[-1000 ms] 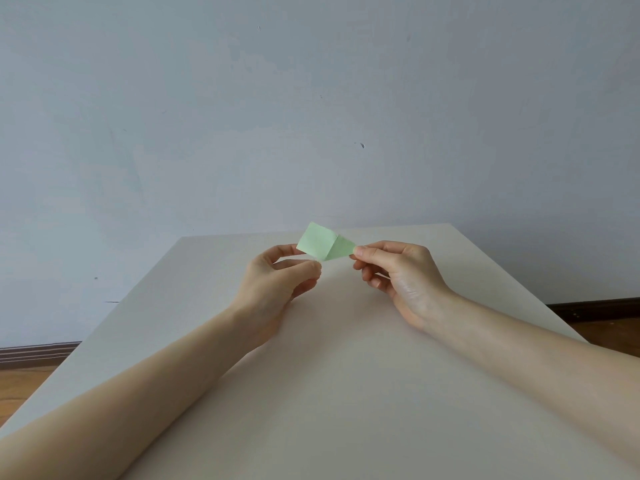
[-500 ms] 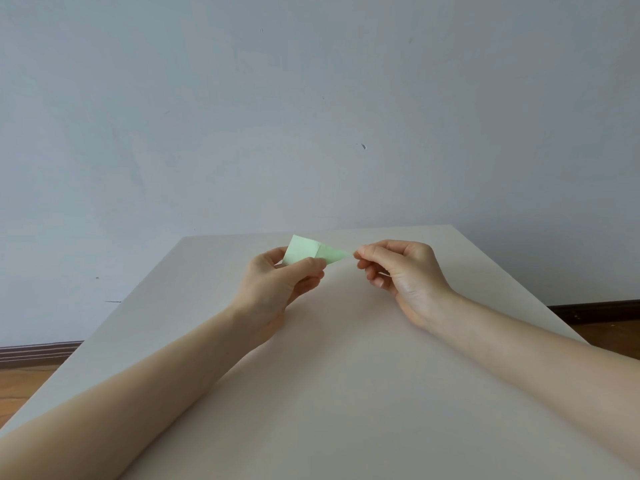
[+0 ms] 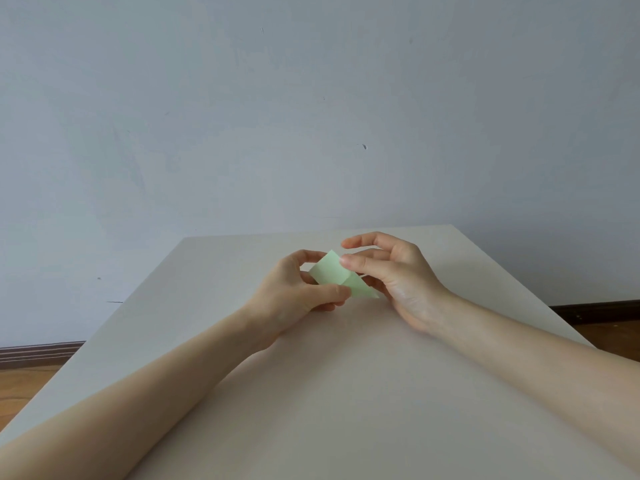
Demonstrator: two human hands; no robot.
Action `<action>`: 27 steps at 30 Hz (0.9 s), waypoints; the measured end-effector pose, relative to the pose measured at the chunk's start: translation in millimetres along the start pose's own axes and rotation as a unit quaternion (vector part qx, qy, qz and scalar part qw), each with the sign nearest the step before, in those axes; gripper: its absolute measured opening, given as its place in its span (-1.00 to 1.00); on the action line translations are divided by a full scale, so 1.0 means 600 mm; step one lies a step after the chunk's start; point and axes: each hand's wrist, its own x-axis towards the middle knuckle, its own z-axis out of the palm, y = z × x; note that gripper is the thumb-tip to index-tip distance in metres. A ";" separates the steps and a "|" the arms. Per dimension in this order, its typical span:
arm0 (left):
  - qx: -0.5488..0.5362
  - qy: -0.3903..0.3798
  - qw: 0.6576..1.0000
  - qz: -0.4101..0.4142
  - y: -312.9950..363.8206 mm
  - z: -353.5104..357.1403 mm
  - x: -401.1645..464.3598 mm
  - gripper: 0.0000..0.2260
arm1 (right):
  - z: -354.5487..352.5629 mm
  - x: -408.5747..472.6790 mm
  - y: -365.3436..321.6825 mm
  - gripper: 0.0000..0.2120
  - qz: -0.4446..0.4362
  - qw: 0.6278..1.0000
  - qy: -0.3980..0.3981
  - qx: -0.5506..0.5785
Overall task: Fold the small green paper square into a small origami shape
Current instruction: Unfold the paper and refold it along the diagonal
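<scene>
Now both the left hand (image 3: 294, 292) and right hand (image 3: 391, 271) pinch the creased (pale green) paper (image 3: 337, 275).

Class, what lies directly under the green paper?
The green paper is held above the white table. Left hand fingers curl beneath it; whatever else sits underneath is covered.

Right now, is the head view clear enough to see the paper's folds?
Head view: soft, even light, no glare; green paper sharp enough to show one crease; left hand and right hand slightly soft; faint shadows on the table; wide-angle stretch at the edges.
</scene>
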 end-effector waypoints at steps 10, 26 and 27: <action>-0.168 0.042 0.985 -0.015 0.003 -0.008 0.006 -0.61 | -0.005 0.002 -0.001 -0.79 -0.005 0.999 0.023 0.043; -0.218 0.089 0.972 0.006 0.006 -0.014 0.005 -0.66 | -0.001 -0.001 0.004 -0.72 -0.015 0.999 -0.009 -0.027; -0.221 0.089 0.971 0.007 0.006 -0.015 0.005 -0.66 | -0.001 -0.002 0.004 -0.68 -0.023 0.999 -0.016 -0.045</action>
